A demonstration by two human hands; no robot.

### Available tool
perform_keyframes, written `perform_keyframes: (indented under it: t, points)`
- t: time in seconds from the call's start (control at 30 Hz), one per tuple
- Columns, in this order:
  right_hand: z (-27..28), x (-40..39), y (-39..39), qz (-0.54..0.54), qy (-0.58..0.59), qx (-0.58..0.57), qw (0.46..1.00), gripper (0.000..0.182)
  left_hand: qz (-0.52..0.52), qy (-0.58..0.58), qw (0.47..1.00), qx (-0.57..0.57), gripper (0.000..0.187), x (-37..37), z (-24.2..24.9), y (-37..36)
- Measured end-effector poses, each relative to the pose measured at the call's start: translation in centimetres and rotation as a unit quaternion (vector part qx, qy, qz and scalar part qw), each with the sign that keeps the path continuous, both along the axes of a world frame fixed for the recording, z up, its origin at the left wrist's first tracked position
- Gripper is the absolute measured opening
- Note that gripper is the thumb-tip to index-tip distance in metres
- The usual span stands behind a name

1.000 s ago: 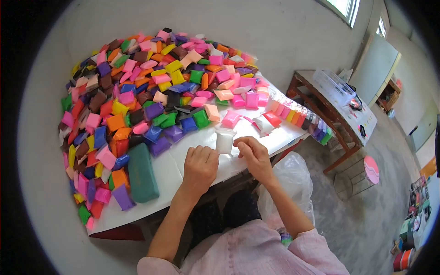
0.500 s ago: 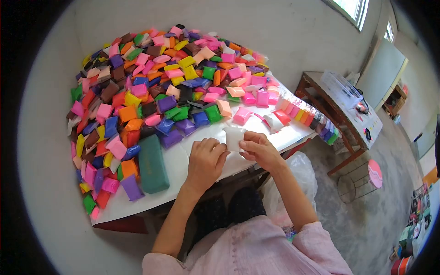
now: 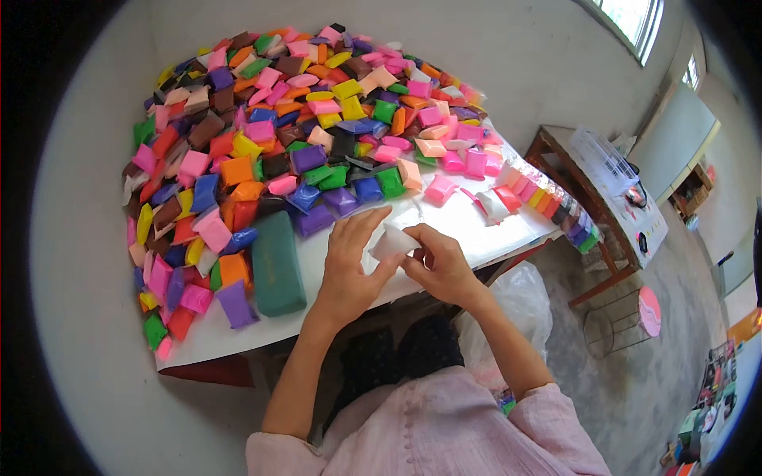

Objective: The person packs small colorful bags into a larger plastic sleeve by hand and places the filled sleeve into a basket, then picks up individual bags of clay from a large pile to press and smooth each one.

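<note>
A small white packet [image 3: 390, 245] is held above the front edge of the white-topped table, tilted. My right hand [image 3: 441, 268] pinches its right end between thumb and bent fingers. To its left, my left hand [image 3: 346, 271] is spread, fingers stretched up and thumb apart from them, with the thumb tip at the packet's lower edge. Beyond my hands, a big heap of small colourful packets [image 3: 309, 127] covers most of the table. A dark green block-shaped case [image 3: 278, 266] lies left of my left hand.
Right of the heap stands a clear bag of packets in colour rows [image 3: 548, 198]. A red-and-white packet [image 3: 500, 205] lies nearby. A clear plastic bag [image 3: 520, 305] hangs below the table edge. Farther right are a wooden side table [image 3: 635, 210] with a white basket [image 3: 603, 159] and a pink-topped stool [image 3: 649, 311].
The white packet has tilted and sits farther left in my right hand's pinch. My left hand's fingers have opened out and risen. The whole view has shifted slightly.
</note>
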State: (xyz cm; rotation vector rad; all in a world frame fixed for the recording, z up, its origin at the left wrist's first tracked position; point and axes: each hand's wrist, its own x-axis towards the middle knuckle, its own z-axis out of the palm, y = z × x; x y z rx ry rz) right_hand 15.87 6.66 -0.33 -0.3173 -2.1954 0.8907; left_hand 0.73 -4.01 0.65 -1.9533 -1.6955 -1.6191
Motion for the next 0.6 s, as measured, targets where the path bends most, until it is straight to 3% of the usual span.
perform_keyframes:
  t: [0.2, 0.3, 0.43, 0.6]
  points:
    - [-0.4, -0.6, -0.3, -0.053, -0.09, 0.105, 0.989, 0.033, -0.032, 0.016, 0.999, 0.0, 0.023, -0.8, -1.0, 0.5]
    - [-0.5, -0.7, -0.2, -0.036, -0.101, 0.087, 0.99, 0.033, -0.035, 0.011, 0.999, -0.002, 0.018, -0.8, -1.1, 0.4]
    - [-0.5, -1.2, 0.4, 0.066, -0.062, -0.051, 0.995, 0.041, -0.043, -0.067, 0.997, -0.016, 0.011, -0.9, -1.8, 0.3]
    - [0.1, -1.5, 0.2, 0.15, -0.08, -0.231, 0.958, 0.048, -0.05, -0.13, 0.99, -0.019, 0.008, -0.6, -2.2, 0.1]
